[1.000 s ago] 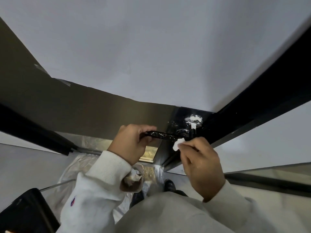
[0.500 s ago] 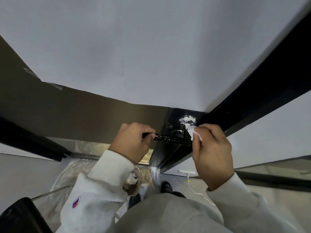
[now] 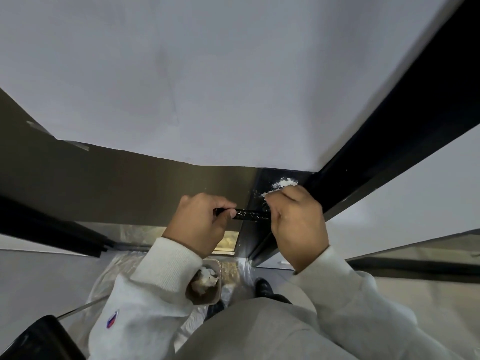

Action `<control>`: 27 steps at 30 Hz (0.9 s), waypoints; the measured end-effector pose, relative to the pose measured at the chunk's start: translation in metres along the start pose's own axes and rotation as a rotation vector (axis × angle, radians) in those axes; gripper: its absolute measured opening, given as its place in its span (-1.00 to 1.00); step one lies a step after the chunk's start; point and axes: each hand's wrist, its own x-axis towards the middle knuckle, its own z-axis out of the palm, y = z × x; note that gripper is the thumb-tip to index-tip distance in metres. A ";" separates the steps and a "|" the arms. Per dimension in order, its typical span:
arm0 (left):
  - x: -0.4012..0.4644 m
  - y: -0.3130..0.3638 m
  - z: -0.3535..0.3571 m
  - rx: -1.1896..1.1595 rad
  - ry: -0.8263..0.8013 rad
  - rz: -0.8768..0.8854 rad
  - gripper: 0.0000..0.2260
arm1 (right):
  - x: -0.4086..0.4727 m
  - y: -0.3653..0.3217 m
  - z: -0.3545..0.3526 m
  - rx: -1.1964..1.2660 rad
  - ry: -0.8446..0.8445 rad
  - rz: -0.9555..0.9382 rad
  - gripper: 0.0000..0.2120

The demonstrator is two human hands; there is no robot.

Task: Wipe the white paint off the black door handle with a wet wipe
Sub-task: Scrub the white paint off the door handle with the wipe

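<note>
A black lever door handle sticks out from a black door plate at the middle of the view. My left hand is closed around the handle's free end. My right hand pinches a small white wet wipe and presses it on the plate just above the handle's base. A white paint smear sits on the plate right above the wipe. The handle's base is hidden behind my right hand.
The grey door face fills the upper view, with a black frame running up to the right. On the plastic-covered floor stands a brown tray with used wipes. A black object sits at the bottom left.
My right hand has moved up and right with the wipe, from below the handle's base to the paint smear on the plate. My left hand has stayed on the handle.
</note>
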 end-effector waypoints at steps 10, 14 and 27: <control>0.002 0.003 0.003 0.058 -0.028 -0.031 -0.86 | -0.010 0.014 -0.018 -0.042 0.028 0.203 -0.88; 0.003 0.012 0.001 0.095 -0.029 -0.041 -0.84 | -0.001 -0.001 -0.006 -0.060 -0.051 0.094 -0.74; -0.003 0.021 0.001 0.139 -0.021 -0.070 -0.83 | 0.001 -0.002 -0.006 -0.086 -0.101 0.164 -0.75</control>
